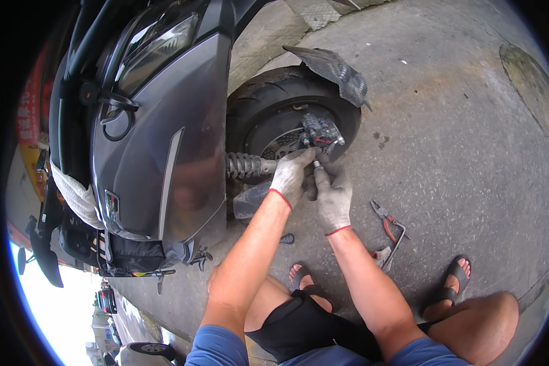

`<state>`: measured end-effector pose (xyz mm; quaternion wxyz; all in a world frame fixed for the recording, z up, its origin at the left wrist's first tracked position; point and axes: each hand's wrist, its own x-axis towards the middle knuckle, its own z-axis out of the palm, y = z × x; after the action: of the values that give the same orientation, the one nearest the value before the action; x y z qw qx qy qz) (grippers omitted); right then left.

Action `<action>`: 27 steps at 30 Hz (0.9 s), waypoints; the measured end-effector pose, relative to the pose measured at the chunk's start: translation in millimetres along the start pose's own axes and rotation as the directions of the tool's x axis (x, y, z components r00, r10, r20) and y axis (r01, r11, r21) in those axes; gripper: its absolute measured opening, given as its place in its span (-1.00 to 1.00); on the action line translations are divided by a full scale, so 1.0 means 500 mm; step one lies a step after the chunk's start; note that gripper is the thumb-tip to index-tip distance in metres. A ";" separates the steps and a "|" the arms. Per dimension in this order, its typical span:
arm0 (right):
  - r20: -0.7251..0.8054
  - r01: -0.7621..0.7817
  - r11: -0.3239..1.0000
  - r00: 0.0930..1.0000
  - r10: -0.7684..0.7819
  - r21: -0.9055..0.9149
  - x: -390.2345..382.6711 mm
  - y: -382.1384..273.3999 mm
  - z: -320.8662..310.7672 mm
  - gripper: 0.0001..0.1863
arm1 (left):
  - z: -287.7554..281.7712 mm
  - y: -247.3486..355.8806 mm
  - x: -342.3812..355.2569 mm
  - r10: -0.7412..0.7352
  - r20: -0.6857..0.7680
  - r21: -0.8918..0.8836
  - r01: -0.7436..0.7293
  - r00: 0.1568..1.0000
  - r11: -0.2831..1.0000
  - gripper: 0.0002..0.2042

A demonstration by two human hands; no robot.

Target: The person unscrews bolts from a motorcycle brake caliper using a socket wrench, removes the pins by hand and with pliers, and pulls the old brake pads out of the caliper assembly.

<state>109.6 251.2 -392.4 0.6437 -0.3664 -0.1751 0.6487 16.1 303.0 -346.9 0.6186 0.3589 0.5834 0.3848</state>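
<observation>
Both my hands wear pale, soiled work gloves with red cuffs, and they meet in front of a scooter's wheel. My left hand is closed, its fingertips just below a dirty brake caliper; what it grips is hidden. Pinched in my right hand is a small metal cylinder, pointing up towards the caliper; I cannot tell if it is a bolt or a socket. The caliper sits beside the brake disc. A coil-spring shock absorber ends close to my left fingers.
The dark grey scooter body fills the left side. A torn-looking black mudguard juts over the tyre. Red-handled pliers and an L-shaped wrench lie on the concrete right of my forearm. My sandalled feet stand near them.
</observation>
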 end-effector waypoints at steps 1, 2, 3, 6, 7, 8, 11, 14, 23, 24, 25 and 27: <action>-0.003 0.004 1.000 1.000 -0.004 0.000 0.010 0.019 -0.009 -0.83 | 0.004 -0.004 0.005 0.000 0.005 0.001 0.000 1.000 1.000 -0.80; 0.009 0.365 0.874 0.924 -0.383 -0.322 0.019 0.036 -0.020 -0.84 | 0.010 -0.012 0.013 0.031 -0.033 -0.029 -0.032 0.999 0.999 -0.79; 0.143 0.616 0.533 0.721 -0.678 -0.580 0.020 0.038 -0.019 -0.85 | 0.012 -0.016 0.017 0.061 -0.078 -0.057 -0.066 0.995 0.996 -0.78; -0.026 0.283 0.958 0.958 -0.284 -0.049 -0.005 0.024 -0.007 -0.87 | -0.004 -0.012 0.011 0.043 -0.064 -0.010 -0.044 0.997 0.999 -0.78; 0.052 -0.112 0.928 0.994 0.100 0.355 -0.012 0.009 -0.008 -0.86 | -0.004 -0.006 0.007 0.011 -0.024 0.044 -0.010 1.000 0.999 -0.79; 0.201 -0.248 0.800 0.966 0.162 0.546 -0.006 0.005 -0.017 -0.84 | -0.001 -0.001 0.004 0.010 -0.019 0.041 -0.009 1.000 0.999 -0.79; -0.012 0.015 1.000 1.000 -0.015 -0.025 -0.004 0.005 -0.002 -0.83 | 0.008 0.008 -0.006 -0.088 0.010 -0.013 0.088 0.996 0.996 -0.80; 0.012 0.360 0.892 0.928 -0.371 -0.274 0.007 0.048 -0.014 -0.81 | 0.016 -0.014 0.016 0.082 -0.139 -0.069 -0.092 0.987 0.993 -0.76; -0.005 0.393 0.833 0.904 -0.428 -0.389 0.006 0.032 -0.013 -0.75 | 0.022 -0.008 0.010 0.036 -0.084 -0.084 -0.043 0.996 0.996 -0.79; 0.086 0.517 0.653 0.815 -0.573 -0.553 0.007 0.033 -0.018 -0.78 | 0.019 -0.005 0.007 0.041 -0.073 -0.071 -0.047 0.996 0.996 -0.79; 0.088 0.518 0.654 0.815 -0.572 -0.551 0.005 0.036 -0.016 -0.78 | 0.019 -0.005 0.008 0.043 -0.076 -0.071 -0.049 0.996 0.996 -0.79; 0.014 0.436 0.843 0.890 -0.455 -0.314 -0.003 0.032 -0.003 -0.78 | 0.021 -0.006 0.006 0.074 -0.119 -0.038 -0.079 0.990 0.996 -0.79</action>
<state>99.1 247.5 -404.2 0.7164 -0.4313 -0.3347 0.4344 27.0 304.7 -350.2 0.5754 0.3444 0.5964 0.4411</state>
